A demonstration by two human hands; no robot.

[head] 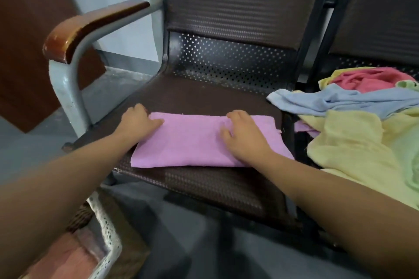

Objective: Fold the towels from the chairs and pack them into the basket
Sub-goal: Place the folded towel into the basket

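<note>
I am working a lilac towel (192,140) that is lying folded into a flat oblong on the brown mesh seat of the near chair (204,97), toward its front edge. My right hand (243,136) is pressing down on the towel's right part, fingers straight and spread apart, palm flat on the cloth. My left hand (138,119) is sitting at the towel's far left corner, fingers bent over the edge; I cannot tell whether they are pinching the fabric or only resting on it. On the neighbouring chair (374,25) to my right a loose heap is waiting: a blue towel (340,99) is draping toward my seat, a red towel (371,80) is bunching behind it, a yellow towel (353,142) is spreading over the front, and a green towel (408,161) is showing at the frame's edge. The basket (106,229), lined with white lace, is standing on the floor under my left forearm, holding a pinkish towel (65,256). The wooden armrest (90,27) is curving up at the left.
</note>
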